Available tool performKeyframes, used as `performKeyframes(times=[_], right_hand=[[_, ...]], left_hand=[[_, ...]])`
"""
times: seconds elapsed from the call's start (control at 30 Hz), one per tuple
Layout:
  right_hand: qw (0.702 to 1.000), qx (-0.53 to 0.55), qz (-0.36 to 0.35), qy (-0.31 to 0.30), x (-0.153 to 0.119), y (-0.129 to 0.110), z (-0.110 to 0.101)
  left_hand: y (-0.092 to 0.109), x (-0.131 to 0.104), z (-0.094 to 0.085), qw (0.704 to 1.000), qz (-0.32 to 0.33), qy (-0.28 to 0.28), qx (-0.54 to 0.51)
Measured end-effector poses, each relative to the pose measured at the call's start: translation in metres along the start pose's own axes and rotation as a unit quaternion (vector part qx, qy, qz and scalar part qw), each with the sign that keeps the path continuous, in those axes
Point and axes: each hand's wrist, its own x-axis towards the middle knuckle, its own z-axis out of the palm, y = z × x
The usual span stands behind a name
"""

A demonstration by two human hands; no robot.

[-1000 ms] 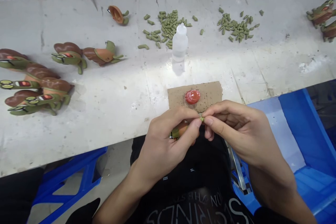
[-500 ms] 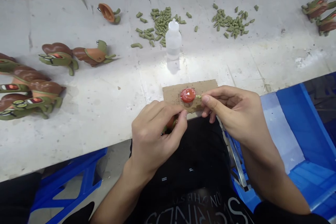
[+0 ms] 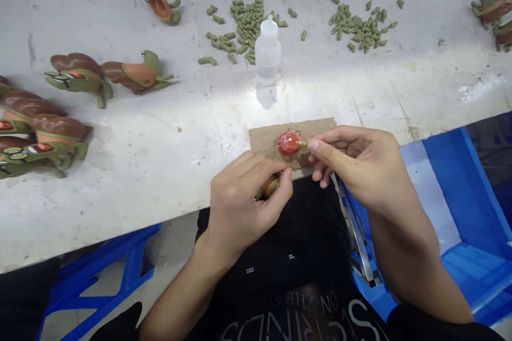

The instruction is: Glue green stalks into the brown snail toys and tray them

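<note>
- Here, the right hand point(image 3: 366, 165) pinches a small, knobbly, olive-green piece point(image 3: 303, 144) between thumb and forefinger, its other fingers loosely curled below.
- The tip of that piece is at the right edge of a glossy, wet-looking red mound point(image 3: 288, 142); whether they touch is too small to tell.
- The red mound sits on a flat, brown cardboard rectangle point(image 3: 260, 141) near the front edge of the scuffed whitish table point(image 3: 168, 181).
- The left hand point(image 3: 245, 200) is curled, thumb and forefinger tips brought close together, around a green-and-orange toy figure point(image 3: 271, 185) that is mostly hidden.
- Beyond the cardboard, a translucent white plastic squeeze bottle point(image 3: 268, 56) stands upright.
- Just behind the bottle lies a loose heap of olive-green pieces point(image 3: 248, 24), with a second scattered heap point(image 3: 362, 29) farther right.
- On the left lie several brown-shelled, green-limbed toy figures point(image 3: 62, 128).
</note>
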Motion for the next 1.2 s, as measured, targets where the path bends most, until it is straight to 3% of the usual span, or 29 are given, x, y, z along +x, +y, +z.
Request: performKeyframes(times=[0.4,0.93,1.2], right_hand=[[1.0,0.005,-0.016,0.002,-0.002,0.003,-0.002],[0.962,-0.163,-0.208,0.074,-0.022,0.015,0.005],[0.958,-0.182,-0.212,0.072,-0.024,0.017,0.002]], left_hand=[[0.0,0.0,0.002,1.0,-0.003,0.007,-0.004],[0.0,-0.001,0.002,1.0,-0.007,0.011,-0.01],[0.0,-0.002,0.0,1.0,-0.007,0.011,-0.002]])
